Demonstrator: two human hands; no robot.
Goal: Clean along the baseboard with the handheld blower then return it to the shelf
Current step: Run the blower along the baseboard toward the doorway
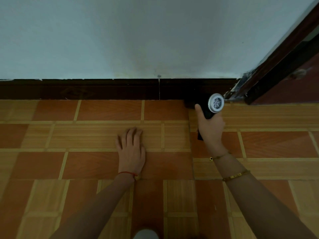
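Observation:
A black handheld blower [206,105] with a round silver grille at its back end is held low by the dark brown baseboard [103,89], its nozzle pointing left along it, close to the wall's right end. My right hand [209,128] is shut around the blower's handle, whose lower end sticks out below my palm. My left hand [132,149] lies flat on the tiled floor with its fingers spread, well left of the blower and holding nothing. The nozzle tip blends into the dark baseboard and is hard to make out.
A dark red door frame [276,66] rises at the right, meeting the baseboard just beyond the blower. The pale wall [138,40] fills the upper view. Orange and tan floor tiles [86,169] spread out to the left and towards me. The shelf is out of view.

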